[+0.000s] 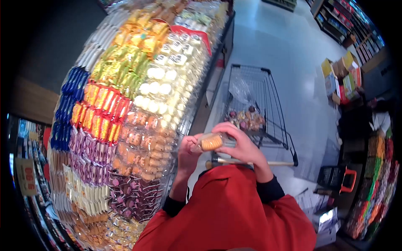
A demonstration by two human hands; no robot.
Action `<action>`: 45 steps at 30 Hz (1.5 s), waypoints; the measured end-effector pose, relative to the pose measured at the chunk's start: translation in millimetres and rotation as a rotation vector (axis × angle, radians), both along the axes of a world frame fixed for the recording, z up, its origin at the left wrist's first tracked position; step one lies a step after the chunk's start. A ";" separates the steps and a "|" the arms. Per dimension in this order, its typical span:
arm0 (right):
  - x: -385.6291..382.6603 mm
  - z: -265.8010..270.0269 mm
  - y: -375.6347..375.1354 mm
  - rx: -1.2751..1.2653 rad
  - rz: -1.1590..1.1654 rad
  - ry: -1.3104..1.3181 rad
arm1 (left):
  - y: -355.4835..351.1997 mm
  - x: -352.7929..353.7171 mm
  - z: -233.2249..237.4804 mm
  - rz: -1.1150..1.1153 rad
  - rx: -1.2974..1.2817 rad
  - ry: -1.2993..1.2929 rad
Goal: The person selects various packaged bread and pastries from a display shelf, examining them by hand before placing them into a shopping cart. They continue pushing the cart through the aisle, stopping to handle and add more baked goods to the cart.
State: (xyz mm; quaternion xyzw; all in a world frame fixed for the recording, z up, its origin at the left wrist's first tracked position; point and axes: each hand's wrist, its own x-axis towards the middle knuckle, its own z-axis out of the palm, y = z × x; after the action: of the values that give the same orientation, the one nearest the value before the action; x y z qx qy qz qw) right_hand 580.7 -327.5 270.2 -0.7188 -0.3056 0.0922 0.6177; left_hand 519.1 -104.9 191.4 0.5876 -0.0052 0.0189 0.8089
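Note:
Between both hands I have a clear-wrapped biscuit pack (pixel 210 142), golden-brown and lying level in front of my red top. My left hand (pixel 189 151) pinches the pack's left end of film. My right hand (pixel 240 144) wraps round its right end from above and the side. Beside my left hand are similar orange-brown wrapped biscuits (pixel 135 138) on the sloping snack display (pixel 173 178). Beyond my right hand stands a wire shopping cart (pixel 270 104) holding a clear bag of mixed wrapped snacks (pixel 247 119).
Cream-coloured wrapped rounds (pixel 155 88), red-and-yellow packs (pixel 98 115) and dark purple sweets (pixel 130 192) fill rows at the left. Opened cartons (pixel 343 77), a black basket with an orange handle (pixel 335 179) and another snack display (pixel 372 188) stand at the right.

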 end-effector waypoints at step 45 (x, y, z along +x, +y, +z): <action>127.2 -590.6 -209.5 -0.758 -0.700 0.720 | -94.4 7.5 -136.2 -0.473 1.289 0.016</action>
State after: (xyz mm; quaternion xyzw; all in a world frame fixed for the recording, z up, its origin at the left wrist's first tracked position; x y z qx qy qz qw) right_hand 707.9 -537.0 -320.3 -0.8692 0.2288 0.2227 0.3775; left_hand 526.6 -199.3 55.2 0.9348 -0.1376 -0.1693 0.2802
